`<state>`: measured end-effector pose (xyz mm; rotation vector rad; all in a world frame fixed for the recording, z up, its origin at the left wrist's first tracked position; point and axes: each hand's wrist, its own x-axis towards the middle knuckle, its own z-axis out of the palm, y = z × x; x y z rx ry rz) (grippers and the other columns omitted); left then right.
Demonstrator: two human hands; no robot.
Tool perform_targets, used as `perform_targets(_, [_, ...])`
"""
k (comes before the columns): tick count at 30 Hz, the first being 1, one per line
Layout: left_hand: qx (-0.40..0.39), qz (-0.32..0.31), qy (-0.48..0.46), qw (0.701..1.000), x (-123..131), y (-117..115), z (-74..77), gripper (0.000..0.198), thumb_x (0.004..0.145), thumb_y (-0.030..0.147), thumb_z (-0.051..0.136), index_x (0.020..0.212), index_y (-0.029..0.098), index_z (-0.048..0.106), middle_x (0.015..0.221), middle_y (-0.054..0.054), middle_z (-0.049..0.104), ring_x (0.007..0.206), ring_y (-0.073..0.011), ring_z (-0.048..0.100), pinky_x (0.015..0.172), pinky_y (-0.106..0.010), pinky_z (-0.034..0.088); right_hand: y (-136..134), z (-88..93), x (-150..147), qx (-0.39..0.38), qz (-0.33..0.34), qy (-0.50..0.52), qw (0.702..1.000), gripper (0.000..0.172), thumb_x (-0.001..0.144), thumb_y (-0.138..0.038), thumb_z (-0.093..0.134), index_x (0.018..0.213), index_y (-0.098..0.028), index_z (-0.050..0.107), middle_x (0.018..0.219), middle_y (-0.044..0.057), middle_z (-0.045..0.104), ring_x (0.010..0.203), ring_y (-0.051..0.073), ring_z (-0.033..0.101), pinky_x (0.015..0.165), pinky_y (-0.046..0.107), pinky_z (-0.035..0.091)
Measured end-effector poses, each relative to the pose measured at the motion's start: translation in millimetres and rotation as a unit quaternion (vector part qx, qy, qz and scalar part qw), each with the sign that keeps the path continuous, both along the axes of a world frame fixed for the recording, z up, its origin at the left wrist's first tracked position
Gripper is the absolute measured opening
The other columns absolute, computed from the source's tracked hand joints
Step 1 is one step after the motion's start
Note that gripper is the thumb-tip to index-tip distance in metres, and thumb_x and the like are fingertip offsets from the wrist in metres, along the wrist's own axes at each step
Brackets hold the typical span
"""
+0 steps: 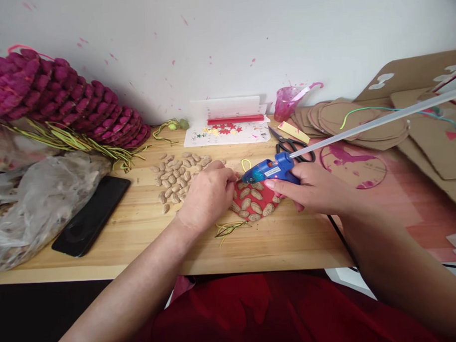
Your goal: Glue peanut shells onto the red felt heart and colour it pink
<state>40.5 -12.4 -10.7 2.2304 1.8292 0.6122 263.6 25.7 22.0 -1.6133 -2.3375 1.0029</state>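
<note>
My right hand [314,189] grips a blue glue gun [272,170] with a long clear glue stick [379,120] rising to the right; its nozzle points left toward my other hand. My left hand [208,194] is closed in a pinch at the edge of a red round piece [254,202] covered with tan seeds; what the fingers hold is hidden. A pile of loose tan seeds [178,175] lies just left of that hand on the wooden table [140,229].
A black phone [91,215] and a plastic bag [38,207] lie at the left, under magenta scaled decorations [61,97]. Black scissors [290,146], a star sheet [226,131], a pink cup [287,101] and cardboard discs [361,121] sit behind and right.
</note>
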Motion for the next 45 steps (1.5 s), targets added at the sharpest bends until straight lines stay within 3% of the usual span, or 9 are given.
perform_targets(8, [0.003,-0.004,0.001,1.000,0.4,-0.2,-0.6,0.022,0.085,0.009,0.055,0.080,0.016,0.075,0.087,-0.006,0.068,0.077,-0.0181,0.064,0.072,-0.031,0.049,1.7,0.4,0.9,0.049,-0.007,-0.009,0.999,0.044,0.084,-0.061,0.061,0.063,-0.023,0.055,0.054,0.002,0.054,0.063,0.022,0.058,0.057,0.030,0.039])
perform_targets(31, [0.001,0.001,0.011,1.000,1.9,-0.5,0.0,0.024,0.085,0.009,0.054,0.082,0.017,0.076,0.088,-0.006,0.068,0.076,-0.0187,0.064,0.072,-0.031,0.050,1.4,-6.4,-0.6,0.033,-0.008,0.014,0.999,0.048,0.085,-0.064,0.056,0.062,-0.022,0.052,0.056,0.002,0.054,0.063,0.020,0.058,0.060,0.031,0.039])
perform_targets(37, [-0.001,0.002,0.012,1.000,1.6,-1.1,0.9,0.024,0.085,0.009,0.054,0.082,0.016,0.077,0.088,-0.006,0.068,0.077,-0.0191,0.065,0.073,-0.032,0.050,1.1,-12.5,-1.1,0.088,0.025,0.009,0.996,0.052,0.088,-0.065,0.051,0.059,-0.023,0.046,0.054,0.001,0.052,0.068,0.021,0.056,0.065,0.033,0.038])
perform_targets(45, [-0.005,0.006,0.006,1.000,1.9,-1.6,0.0,0.024,0.087,0.010,0.055,0.087,0.017,0.078,0.093,-0.006,0.071,0.081,-0.0192,0.067,0.076,-0.032,0.052,-1.1,-5.9,4.8,-0.006,0.008,0.012,1.000,0.050,0.087,-0.068,0.053,0.065,-0.023,0.052,0.055,0.000,0.053,0.058,0.019,0.057,0.056,0.031,0.039])
